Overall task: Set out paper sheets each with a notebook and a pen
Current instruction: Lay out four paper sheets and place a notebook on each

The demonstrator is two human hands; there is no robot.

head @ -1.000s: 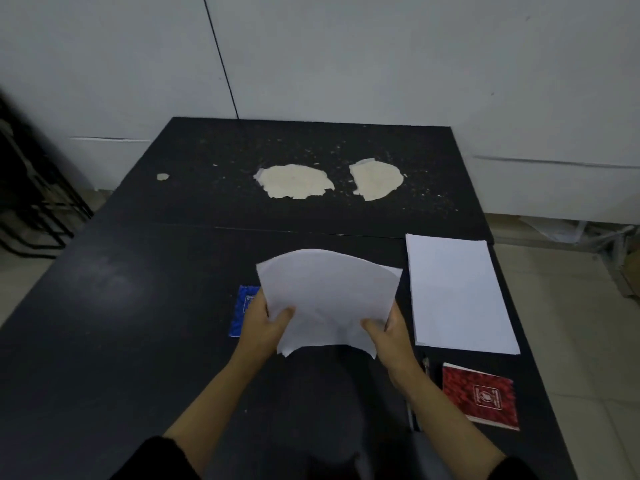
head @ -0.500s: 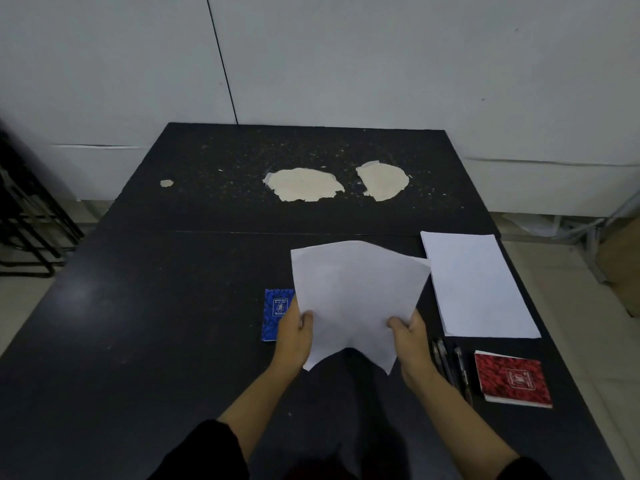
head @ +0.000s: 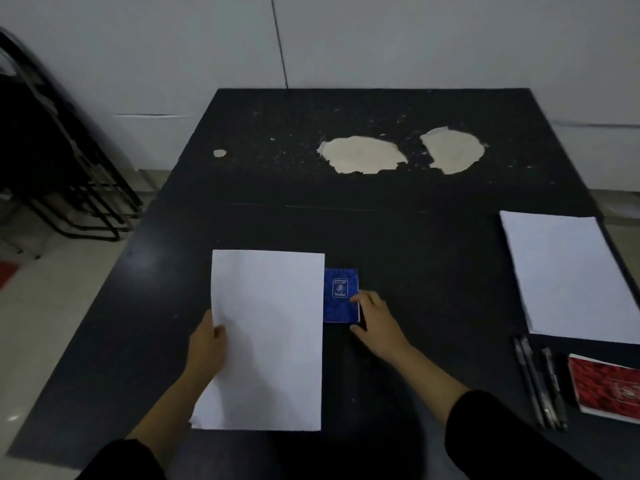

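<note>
A white paper sheet lies flat on the black table, near its front left. My left hand holds the sheet's left edge, thumb on top. A small blue notebook lies against the sheet's right edge. My right hand grips the notebook's right side between thumb and fingers. At the right lie a stack of white sheets, three dark pens and a red notebook.
Two pale patches of peeled surface mark the far half of the table. Black folded chair frames stand on the floor at the left. A white wall runs behind the table.
The sheet I held up in both hands now lies flat on the table to the left of the blue notebook. My right hand let go of it and took hold of the notebook.
</note>
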